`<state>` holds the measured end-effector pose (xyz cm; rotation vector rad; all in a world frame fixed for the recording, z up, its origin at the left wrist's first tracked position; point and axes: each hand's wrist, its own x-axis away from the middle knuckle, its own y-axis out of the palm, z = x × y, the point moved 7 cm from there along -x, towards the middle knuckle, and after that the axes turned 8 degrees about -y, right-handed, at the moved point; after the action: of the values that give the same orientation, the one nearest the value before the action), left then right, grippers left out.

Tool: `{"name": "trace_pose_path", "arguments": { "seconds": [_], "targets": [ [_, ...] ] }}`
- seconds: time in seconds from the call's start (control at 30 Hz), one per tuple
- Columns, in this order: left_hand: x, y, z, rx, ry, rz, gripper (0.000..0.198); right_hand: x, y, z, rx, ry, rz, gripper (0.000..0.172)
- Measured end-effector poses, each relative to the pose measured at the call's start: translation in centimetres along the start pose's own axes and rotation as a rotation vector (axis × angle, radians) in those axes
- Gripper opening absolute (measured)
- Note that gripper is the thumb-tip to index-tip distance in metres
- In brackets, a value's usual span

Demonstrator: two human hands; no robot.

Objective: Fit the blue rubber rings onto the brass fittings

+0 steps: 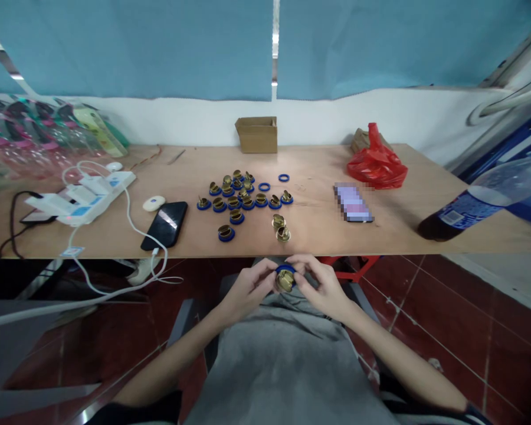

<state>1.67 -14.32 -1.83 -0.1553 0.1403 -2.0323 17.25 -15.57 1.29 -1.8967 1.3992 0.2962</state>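
Fingers of the left hand (253,284) and right hand (326,289), barely parted, are pinching opposite edges of a blue-ringed, round brass-coloured fitting (285,280) above the grey-clothed lap (278,348), near the brown wooden surface (314,233), apparently steadying it from both sides.

Above a dim floor (451,313), glare streaks the black phone (164,226); the bottles (39,139) seem smeared.

Brassy fitting (285,281) — shiny metal; tabletop (316,233) — smooth, fairly matt wood.

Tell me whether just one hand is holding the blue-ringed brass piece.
No, the left hand and right hand both hold the blue-ringed brass piece between their fingers.
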Motion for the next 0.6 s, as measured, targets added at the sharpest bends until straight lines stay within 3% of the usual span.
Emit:
{"name": "trace_pose_path", "arguments": {
  "seconds": [0.27,0.6],
  "targets": [
    [-0.3,0.2,-0.2,0.160,-0.036,0.038,0.022,0.2,0.5,1.1,-0.131,0.125,-0.079,0.030],
    [-0.4,0.8,-0.1,0.375,-0.092,-0.021,0.028,0.4,0.7,1.2,-0.326,0.200,-0.086,0.032]
  ]
}}
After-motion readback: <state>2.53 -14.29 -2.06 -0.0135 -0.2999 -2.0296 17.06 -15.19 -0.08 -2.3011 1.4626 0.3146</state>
